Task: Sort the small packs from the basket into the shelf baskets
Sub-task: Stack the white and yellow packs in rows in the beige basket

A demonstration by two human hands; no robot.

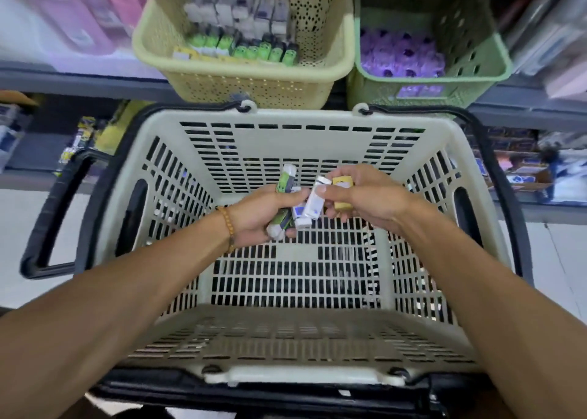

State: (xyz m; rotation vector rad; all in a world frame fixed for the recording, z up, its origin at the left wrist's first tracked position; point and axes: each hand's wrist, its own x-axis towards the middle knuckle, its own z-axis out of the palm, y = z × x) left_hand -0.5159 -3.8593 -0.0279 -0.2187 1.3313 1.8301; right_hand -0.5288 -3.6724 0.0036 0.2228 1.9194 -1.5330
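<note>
Gripping packs over beige basket (305,118): left hand (263,215) green-white packs (286,182), right hand (362,196) yellow pack (343,183); yellow shelf basket (254,83) part-filled.

Up at top left, pink packages (95,11) sit blurred on the upper shelf, nothing legible on them. Below them runs the grey shelf edge (79,80). Further down on the left, yellow packs (81,139) hang beside the dark lower shelf. Over on the right, clear wrapped goods (546,34) lean at the top corner. Beneath those, a lower shelf carries boxes in blue and orange (521,164), all smeared. Pale floor (38,221) shows at the left.
</note>
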